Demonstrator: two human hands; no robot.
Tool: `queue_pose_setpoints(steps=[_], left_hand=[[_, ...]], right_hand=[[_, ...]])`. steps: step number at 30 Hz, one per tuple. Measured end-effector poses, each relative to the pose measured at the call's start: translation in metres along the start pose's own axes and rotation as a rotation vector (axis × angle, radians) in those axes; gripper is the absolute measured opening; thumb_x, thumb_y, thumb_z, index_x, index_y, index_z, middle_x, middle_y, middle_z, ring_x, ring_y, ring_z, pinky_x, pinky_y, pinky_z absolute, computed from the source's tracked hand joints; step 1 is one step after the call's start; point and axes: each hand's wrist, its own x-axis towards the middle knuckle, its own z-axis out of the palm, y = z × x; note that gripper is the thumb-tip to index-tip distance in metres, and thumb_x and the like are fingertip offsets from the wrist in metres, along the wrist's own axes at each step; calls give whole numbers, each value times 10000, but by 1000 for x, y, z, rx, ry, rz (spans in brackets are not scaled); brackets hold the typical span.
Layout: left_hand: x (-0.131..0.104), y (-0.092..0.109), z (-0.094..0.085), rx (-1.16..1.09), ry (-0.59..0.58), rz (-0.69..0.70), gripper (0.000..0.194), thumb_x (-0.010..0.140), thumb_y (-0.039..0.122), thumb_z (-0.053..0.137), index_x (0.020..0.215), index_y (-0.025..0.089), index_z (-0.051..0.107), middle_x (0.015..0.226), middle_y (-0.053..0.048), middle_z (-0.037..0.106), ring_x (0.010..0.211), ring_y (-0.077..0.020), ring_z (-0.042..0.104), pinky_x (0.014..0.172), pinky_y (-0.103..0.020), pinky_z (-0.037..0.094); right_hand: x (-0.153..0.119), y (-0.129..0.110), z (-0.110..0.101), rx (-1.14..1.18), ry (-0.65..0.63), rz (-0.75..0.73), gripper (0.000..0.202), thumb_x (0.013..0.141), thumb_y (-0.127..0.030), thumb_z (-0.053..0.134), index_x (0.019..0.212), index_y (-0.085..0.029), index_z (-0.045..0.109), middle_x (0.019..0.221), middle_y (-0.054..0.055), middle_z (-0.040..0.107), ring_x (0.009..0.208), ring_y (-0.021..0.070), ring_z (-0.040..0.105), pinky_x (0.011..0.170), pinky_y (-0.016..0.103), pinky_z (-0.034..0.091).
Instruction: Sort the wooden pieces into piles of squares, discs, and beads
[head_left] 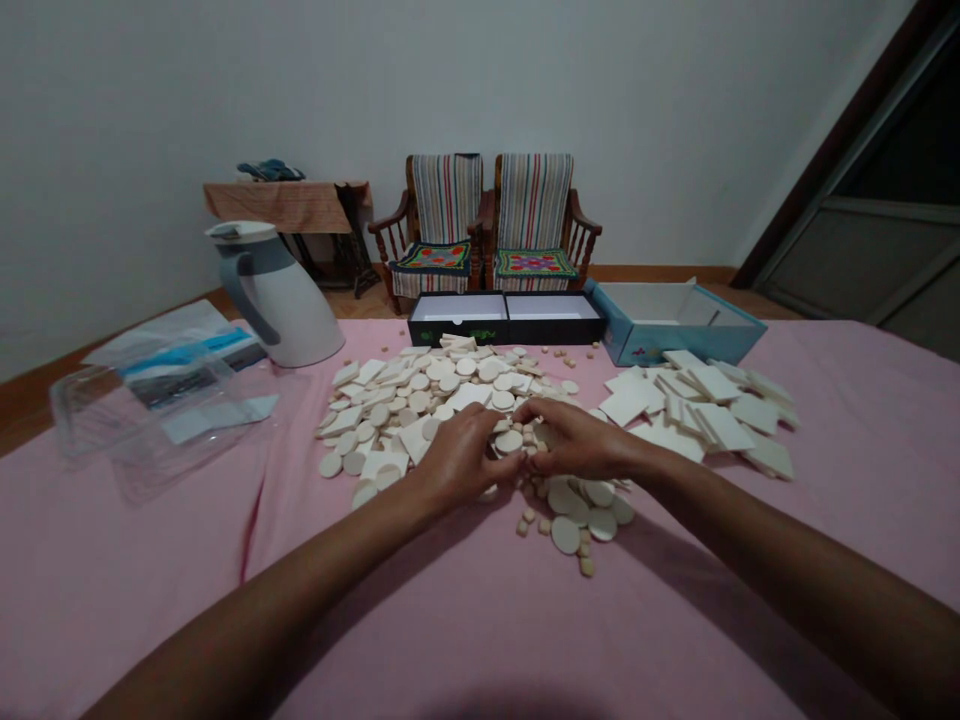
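Note:
My left hand (466, 455) and my right hand (574, 440) face each other at the right edge of a wide pile of pale discs and square tiles (409, 400). Both hands have their fingers curved around a few discs and small wooden cubes between them; the fingertips partly hide what they touch. Just below my right hand lies a group of larger round discs (565, 534) with small cubes (586, 567) beside them. A separate heap of square tiles (724, 425) sits to the right, past my right wrist.
Behind the pile stand a black two-part box (555, 332) and a blue open box (667, 340). A white and grey jug (296, 310) and clear plastic packaging (150, 410) are at the left on the pink cloth (450, 620). Two chairs (448, 200) stand beyond.

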Motion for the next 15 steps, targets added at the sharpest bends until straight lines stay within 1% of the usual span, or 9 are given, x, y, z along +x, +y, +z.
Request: queue_pose_setpoints(steps=[2, 4, 6, 8, 10, 12, 15], left_hand=[[9, -4, -12, 46, 27, 6, 244, 771, 346, 681, 932, 163, 677, 797, -33, 609, 735, -184, 560, 648, -277, 396], [21, -11, -25, 108, 62, 2, 247, 764, 341, 685, 929, 157, 672, 790, -29, 610, 727, -179, 554, 645, -273, 384], [33, -21, -38, 162, 96, -4, 237, 769, 340, 680, 918, 157, 674, 774, -22, 612, 721, -172, 549, 639, -267, 373], [43, -34, -47, 187, 119, -20, 198, 781, 319, 667, 897, 158, 679, 770, -20, 616, 721, -166, 547, 633, -260, 365], [51, -49, -52, 204, 145, -53, 198, 788, 309, 668, 909, 152, 684, 792, -27, 628, 732, -166, 552, 637, -257, 370], [56, -64, -53, 224, 171, -89, 234, 791, 308, 681, 955, 141, 682, 832, -39, 640, 760, -171, 562, 662, -259, 385], [56, -84, -50, 259, 218, -139, 386, 791, 330, 711, 1097, 107, 639, 927, -73, 643, 824, -190, 576, 726, -281, 415]], right_hand=[[13, -6, -10, -50, 2, -59, 388, 681, -193, 701, 1045, -168, 568, 1051, 64, 622, 948, 211, 558, 783, 302, 430], [32, -13, -19, -111, 27, -106, 380, 675, -174, 693, 1038, -160, 581, 1061, 69, 631, 963, 213, 566, 802, 308, 433], [55, -20, -23, -171, 70, -117, 376, 669, -153, 693, 1032, -156, 597, 1065, 69, 642, 980, 214, 577, 822, 308, 436], [80, -27, -23, -219, 118, -106, 379, 677, -146, 700, 1045, -160, 607, 1072, 64, 651, 998, 211, 590, 844, 303, 439], [101, -32, -19, -257, 162, -94, 386, 690, -152, 713, 1062, -164, 614, 1092, 66, 658, 1018, 212, 597, 866, 305, 443], [116, -37, -14, -284, 175, -90, 406, 701, -160, 726, 1091, -156, 615, 1124, 83, 659, 1046, 221, 601, 886, 312, 449], [124, -40, -11, -306, 160, -102, 419, 723, -139, 722, 1127, -134, 610, 1200, 122, 641, 1103, 233, 595, 921, 318, 447]])
